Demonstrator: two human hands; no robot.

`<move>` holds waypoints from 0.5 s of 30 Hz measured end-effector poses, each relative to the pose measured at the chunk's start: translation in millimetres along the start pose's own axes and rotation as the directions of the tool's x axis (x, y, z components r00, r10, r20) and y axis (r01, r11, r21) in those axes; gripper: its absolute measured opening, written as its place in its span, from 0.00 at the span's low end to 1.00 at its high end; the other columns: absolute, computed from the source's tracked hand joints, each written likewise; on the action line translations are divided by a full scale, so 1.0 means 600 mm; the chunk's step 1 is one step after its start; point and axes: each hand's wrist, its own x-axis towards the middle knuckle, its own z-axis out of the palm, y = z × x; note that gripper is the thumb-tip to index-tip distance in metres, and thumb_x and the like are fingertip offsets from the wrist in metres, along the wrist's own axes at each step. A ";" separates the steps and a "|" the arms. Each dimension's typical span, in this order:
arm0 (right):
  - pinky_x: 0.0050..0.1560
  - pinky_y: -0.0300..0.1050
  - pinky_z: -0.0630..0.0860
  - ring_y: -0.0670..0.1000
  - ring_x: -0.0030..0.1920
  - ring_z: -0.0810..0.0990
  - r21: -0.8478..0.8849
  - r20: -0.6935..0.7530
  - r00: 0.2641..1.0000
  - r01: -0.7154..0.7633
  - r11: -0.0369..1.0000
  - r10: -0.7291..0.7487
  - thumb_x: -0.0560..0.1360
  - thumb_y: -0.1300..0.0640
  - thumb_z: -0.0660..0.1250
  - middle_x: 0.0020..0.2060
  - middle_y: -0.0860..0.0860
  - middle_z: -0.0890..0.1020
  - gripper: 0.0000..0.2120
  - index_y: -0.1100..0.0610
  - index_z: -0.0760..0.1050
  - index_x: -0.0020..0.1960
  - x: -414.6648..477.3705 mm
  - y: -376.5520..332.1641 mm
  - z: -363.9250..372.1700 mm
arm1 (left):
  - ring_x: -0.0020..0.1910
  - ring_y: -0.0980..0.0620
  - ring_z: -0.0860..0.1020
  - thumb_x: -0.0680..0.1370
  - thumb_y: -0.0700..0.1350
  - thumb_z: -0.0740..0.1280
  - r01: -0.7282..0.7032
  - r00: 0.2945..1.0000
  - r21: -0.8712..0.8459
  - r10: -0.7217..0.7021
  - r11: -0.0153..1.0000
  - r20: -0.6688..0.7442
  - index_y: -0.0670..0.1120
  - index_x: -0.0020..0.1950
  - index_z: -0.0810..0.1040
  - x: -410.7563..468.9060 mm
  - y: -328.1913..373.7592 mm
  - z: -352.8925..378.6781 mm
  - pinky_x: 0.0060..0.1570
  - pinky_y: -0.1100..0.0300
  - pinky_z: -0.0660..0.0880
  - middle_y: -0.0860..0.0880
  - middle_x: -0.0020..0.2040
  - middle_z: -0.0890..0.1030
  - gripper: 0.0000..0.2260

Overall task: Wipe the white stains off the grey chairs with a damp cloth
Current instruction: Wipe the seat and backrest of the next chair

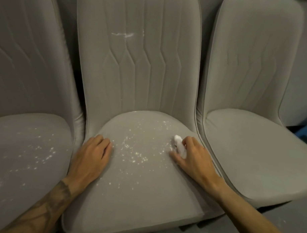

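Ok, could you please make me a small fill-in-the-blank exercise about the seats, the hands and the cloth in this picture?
1. The right hand grips a small ____ cloth.
2. The left hand rests on the speckled seat in the ____.
3. The clean seat is the one on the ____.
4. Above the seat with both hands on it, a white smear marks the ____.

Missing words: white; middle; right; backrest.
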 end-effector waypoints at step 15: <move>0.37 0.43 0.72 0.46 0.35 0.76 0.181 0.055 0.992 0.106 0.978 -0.118 0.81 0.45 0.62 0.37 0.46 0.79 0.15 0.51 0.79 0.43 -0.055 -0.100 0.008 | 0.43 0.44 0.71 0.84 0.45 0.55 0.028 0.997 -0.025 -0.026 0.999 0.077 0.44 0.44 0.74 -0.008 0.017 -0.011 0.48 0.43 0.72 0.45 0.43 0.73 0.12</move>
